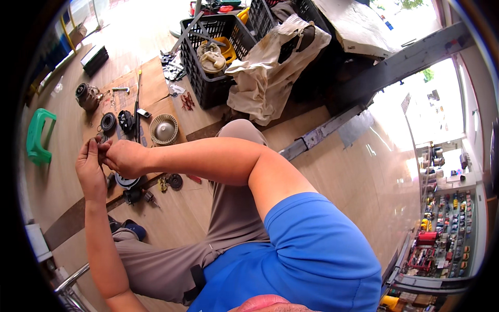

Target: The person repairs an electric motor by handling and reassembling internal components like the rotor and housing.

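Observation:
My left hand (89,167) and my right hand (127,157) meet with fingers closed, pinching something small that I cannot make out. Below them, partly hidden, lies a round metal part (126,183) with dark pieces (134,195) beside it. Just beyond my fingers, on flattened cardboard (149,78), are a black ring-shaped part (108,121), a black mechanical piece (126,122), a long thin dark tool (137,99) and a pale ribbed fan wheel (163,129). A bulky metal machine part (87,96) stands farther left.
A green stool (39,136) sits at the left. Black crates (212,88) at the back hold yellow items and draped pale cloth (260,83). A metal beam (426,39) crosses the upper right; shelves of small goods (442,229) line the right. My bent knee (241,130) is near the parts.

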A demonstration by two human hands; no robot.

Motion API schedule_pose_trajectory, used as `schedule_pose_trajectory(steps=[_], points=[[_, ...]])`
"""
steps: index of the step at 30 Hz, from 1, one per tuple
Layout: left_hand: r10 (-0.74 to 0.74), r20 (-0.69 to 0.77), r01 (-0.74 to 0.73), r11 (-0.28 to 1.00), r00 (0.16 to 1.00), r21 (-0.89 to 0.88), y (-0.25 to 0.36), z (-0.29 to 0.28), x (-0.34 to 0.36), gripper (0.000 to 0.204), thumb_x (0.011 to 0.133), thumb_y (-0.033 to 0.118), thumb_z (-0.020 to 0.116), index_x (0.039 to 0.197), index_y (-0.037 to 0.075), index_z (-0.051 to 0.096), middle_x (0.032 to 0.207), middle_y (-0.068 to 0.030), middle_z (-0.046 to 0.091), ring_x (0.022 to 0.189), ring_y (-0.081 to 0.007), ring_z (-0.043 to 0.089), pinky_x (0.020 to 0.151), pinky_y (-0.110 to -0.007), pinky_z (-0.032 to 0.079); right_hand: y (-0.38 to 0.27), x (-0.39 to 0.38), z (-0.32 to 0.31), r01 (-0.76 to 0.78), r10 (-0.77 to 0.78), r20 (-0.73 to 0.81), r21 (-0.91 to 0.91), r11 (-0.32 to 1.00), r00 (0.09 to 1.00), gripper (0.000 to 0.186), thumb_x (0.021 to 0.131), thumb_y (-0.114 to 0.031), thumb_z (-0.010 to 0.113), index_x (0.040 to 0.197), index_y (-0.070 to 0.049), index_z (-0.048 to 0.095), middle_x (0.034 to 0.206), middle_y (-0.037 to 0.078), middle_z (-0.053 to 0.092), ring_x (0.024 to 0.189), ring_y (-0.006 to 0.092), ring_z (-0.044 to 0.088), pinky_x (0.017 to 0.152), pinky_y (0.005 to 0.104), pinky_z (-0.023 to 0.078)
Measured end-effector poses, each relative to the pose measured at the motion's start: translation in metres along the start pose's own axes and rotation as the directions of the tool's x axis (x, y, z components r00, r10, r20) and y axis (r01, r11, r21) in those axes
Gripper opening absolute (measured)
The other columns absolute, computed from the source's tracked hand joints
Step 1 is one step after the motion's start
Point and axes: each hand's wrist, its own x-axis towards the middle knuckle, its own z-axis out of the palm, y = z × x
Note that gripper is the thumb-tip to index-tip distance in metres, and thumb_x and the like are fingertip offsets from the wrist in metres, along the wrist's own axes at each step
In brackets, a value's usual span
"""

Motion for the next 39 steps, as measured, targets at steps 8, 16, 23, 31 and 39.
schedule_pose_trajectory(steps=[8,16,23,31,39], points=[[-0.037,0.106,0.052,0.988,0.994,-0.148,0.006,0.005,-0.006,0.025,0.102,0.02,0.048,0.11,-0.001,0.056,0.099,-0.0154,0.069,0.098,-0.0228,0.066,0.085,-0.031,0.052,0.011,0.0,0.002,-0.001,0.005,-0.038,0.109,0.994,0.999,0.025,0.092,-0.021,0.055,0.08,-0.001,0.064,0.083,0.021,0.065,0.084,0.0407,0.062,0.075,0.047,0.049],[0.015,-0.04,-0.028,0.938,0.999,-0.347,0.003,-0.007,0.001,0.022,0.102,0.02,0.048,0.104,0.0,0.057,0.085,-0.0087,0.064,0.084,-0.0213,0.066,0.077,-0.032,0.054,0.001,0.003,-0.003,-0.014,0.023,-0.098,0.095,0.995,0.995,0.024,0.089,-0.025,0.061,0.092,-0.002,0.067,0.089,0.023,0.065,0.088,0.0413,0.062,0.077,0.0463,0.05],[-0.062,-0.108,0.015,0.919,0.992,-0.394,0.012,0.006,0.001,0.019,0.102,0.022,0.048,0.102,0.003,0.054,0.076,-0.0023,0.053,0.072,-0.0141,0.056,0.071,-0.033,0.054,-0.001,-0.004,-0.014,-0.033,0.034,-0.058,0.02,0.999,0.998,0.019,0.084,-0.023,0.064,0.086,-0.003,0.065,0.08,0.022,0.063,0.081,0.0412,0.062,0.071,0.0472,0.05],[-0.165,-0.198,0.078,0.918,0.966,-0.388,0.026,0.009,-0.004,0.019,0.103,0.019,0.045,0.1,0.003,0.054,0.068,0.0005,0.043,0.058,-0.0102,0.04,0.052,-0.025,0.036,0.004,0.0,-0.019,-0.051,0.05,0.011,0.038,0.998,0.999,0.017,0.083,-0.02,0.067,0.09,-0.004,0.067,0.082,0.019,0.065,0.079,0.0372,0.064,0.068,0.0416,0.051],[-0.226,-0.219,0.256,0.959,0.949,0.12,0.017,0.012,-0.004,0.018,0.101,0.021,0.049,0.094,0.007,0.058,0.066,0.0049,0.046,0.051,-0.0042,0.037,0.044,-0.021,0.03,0.005,0.003,-0.03,0.14,-0.071,0.277,-0.236,0.962,0.958,0.017,0.084,-0.022,0.064,0.086,-0.005,0.063,0.085,0.013,0.064,0.087,0.0332,0.063,0.076,0.0433,0.05]])
